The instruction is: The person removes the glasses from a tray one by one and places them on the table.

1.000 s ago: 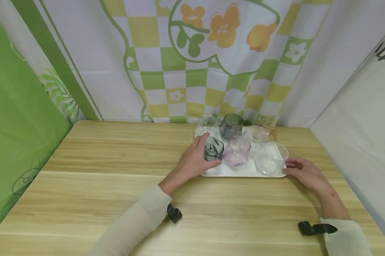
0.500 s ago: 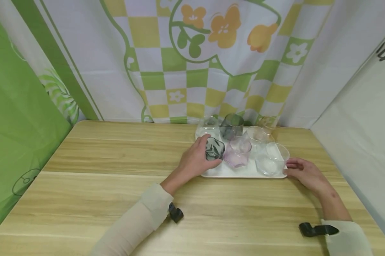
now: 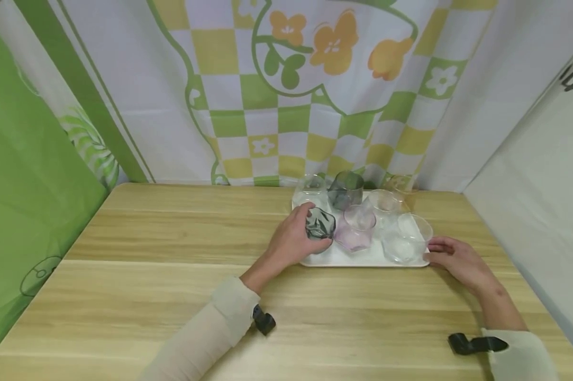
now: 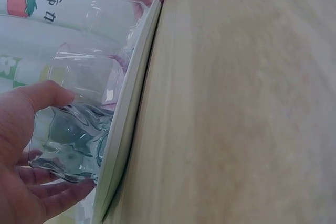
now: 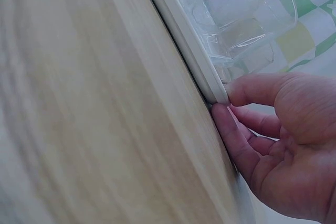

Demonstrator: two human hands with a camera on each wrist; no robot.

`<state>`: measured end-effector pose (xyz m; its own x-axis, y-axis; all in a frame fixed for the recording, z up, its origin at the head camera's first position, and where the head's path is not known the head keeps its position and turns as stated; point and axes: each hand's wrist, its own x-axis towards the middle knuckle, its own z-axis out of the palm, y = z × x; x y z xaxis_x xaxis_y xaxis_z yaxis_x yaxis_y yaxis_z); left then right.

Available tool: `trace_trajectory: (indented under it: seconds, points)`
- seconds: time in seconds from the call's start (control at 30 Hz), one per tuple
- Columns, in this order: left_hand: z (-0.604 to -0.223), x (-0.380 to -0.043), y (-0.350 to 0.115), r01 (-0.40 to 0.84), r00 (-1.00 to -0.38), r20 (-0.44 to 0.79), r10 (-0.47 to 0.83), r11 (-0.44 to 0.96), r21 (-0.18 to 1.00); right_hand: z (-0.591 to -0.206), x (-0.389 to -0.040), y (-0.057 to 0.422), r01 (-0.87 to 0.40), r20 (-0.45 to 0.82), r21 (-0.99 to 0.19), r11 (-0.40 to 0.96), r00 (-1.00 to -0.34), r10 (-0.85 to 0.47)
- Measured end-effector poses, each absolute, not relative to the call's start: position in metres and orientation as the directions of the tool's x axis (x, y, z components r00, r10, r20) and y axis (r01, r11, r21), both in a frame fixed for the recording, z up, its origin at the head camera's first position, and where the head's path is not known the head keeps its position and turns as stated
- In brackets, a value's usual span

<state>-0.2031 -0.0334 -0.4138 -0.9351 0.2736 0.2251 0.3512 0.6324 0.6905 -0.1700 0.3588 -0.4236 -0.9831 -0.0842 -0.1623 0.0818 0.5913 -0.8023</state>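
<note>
Glassware is gathered on a white tray (image 3: 362, 259) that lies toward the far right of the wooden surface (image 3: 172, 275), close to a checked curtain (image 3: 286, 106) printed with orange flowers. A dark green rippled glass (image 3: 320, 224) at the tray's near left corner is held by the left hand (image 3: 291, 241); its grip is closed around the glass, with the thumb on the far side and the fingers curled beneath and around the near side. In the left wrist view the same glass (image 4: 71, 142) is seen tilted against the tray's edge (image 4: 128, 114), wrapped by the thumb and fingers (image 4: 31, 103).

Just beside the green glass stands a pale purple glass (image 3: 356, 228), and further right a clear wide glass (image 3: 405, 238) sits at the tray's near right corner. Behind them a dark grey glass (image 3: 345, 189), a clear glass (image 3: 310, 186) and another clear glass (image 3: 383, 203) are ranged; an amber-tinted glass (image 3: 401, 186) is seen at the back right.

The right hand (image 3: 457, 259) is rested on the surface at the tray's right corner. In the right wrist view its grip is a light pinch: the thumb (image 5: 262, 90) is laid on the tray's rim (image 5: 194, 56) and a fingertip is pressed under the corner, while the remaining fingers are loosely curled.
</note>
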Motion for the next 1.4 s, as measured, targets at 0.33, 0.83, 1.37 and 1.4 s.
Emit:
trace_trajectory:
  seconds: [0.33, 0.83, 1.37, 1.4]
  points:
    - [-0.408, -0.199, -0.035, 0.377, -0.925, 0.251, 0.284, 0.628, 0.681, -0.422, -0.169, 0.358, 0.086, -0.157, -0.828, 0.555, -0.984, -0.081]
    - [-0.384, -0.192, -0.059, 0.409, -0.913, 0.303, 0.275, 0.625, 0.665, -0.423, -0.169, 0.358, 0.086, -0.159, -0.798, 0.596, -0.985, -0.072]
    - [-0.365, -0.205, -0.133, 0.320, -0.944, 0.281, 0.174, 0.696, 0.643, -0.424, -0.172, 0.360, 0.086, -0.162, -0.802, 0.591, -0.984, -0.077]
    - [-0.365, -0.206, -0.140, 0.307, -0.947, 0.280, 0.158, 0.701, 0.644, -0.424, -0.172, 0.359, 0.084, -0.161, -0.800, 0.594, -0.984, -0.077]
